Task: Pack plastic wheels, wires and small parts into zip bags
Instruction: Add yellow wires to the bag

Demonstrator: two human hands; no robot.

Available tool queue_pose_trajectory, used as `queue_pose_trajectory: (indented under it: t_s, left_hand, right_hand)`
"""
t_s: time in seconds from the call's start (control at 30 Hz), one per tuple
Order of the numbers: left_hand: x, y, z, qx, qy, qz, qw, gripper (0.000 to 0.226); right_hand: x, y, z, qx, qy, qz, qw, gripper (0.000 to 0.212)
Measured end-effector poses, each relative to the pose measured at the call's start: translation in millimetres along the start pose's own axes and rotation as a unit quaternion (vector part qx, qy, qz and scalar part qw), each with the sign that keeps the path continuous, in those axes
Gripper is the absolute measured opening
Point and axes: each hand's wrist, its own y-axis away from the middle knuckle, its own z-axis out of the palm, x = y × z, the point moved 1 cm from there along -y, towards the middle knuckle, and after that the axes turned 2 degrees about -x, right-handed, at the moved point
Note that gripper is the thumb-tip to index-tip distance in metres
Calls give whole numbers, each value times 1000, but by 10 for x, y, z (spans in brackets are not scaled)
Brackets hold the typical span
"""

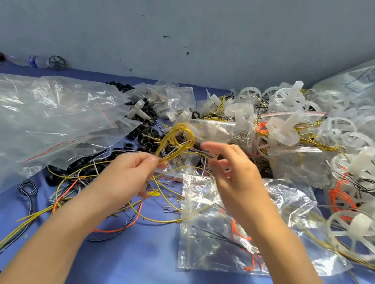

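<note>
Looping yellow wires; the packing is looking only partly done.

The left hand (131,172) is pinching a thin, springy loop of yellow wires (178,140) just above the table centre. The right hand (233,174) is hovering at its three o'clock, fingers spread, seemingly holding nothing. Some small filled bags (179,98) are lying at twelve o'clock, and one zip bag (215,233) with a few wires inside at five o'clock. Many white wheels (282,133) are waiting loose at two o'clock.

Zip bags (209,244): clear, glossy, crinkled plastic. Wheels (359,235): translucent white plastic, matt. Wires (184,126): smooth yellow insulation. Surface (147,271): blue matt cloth.
</note>
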Motion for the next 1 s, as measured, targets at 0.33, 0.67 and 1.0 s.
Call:
queue_pose_trajectory:
  t_s: [0.33, 0.67, 1.0]
  left_hand:
    - [-274, 133, -265, -3, -175, 32, 984, 26]
    - [-191, 310, -250, -93, -203, 60, 973, 29]
    - [51, 207, 426, -260, -80, 60, 960, 27]
  right_hand:
    - [41, 108, 326, -214, 212, -108, 947, 42]
    - [85, 90, 237, -76, 48, -93, 992, 28]
    - [-95, 103, 203, -55, -32, -75, 995, 31]
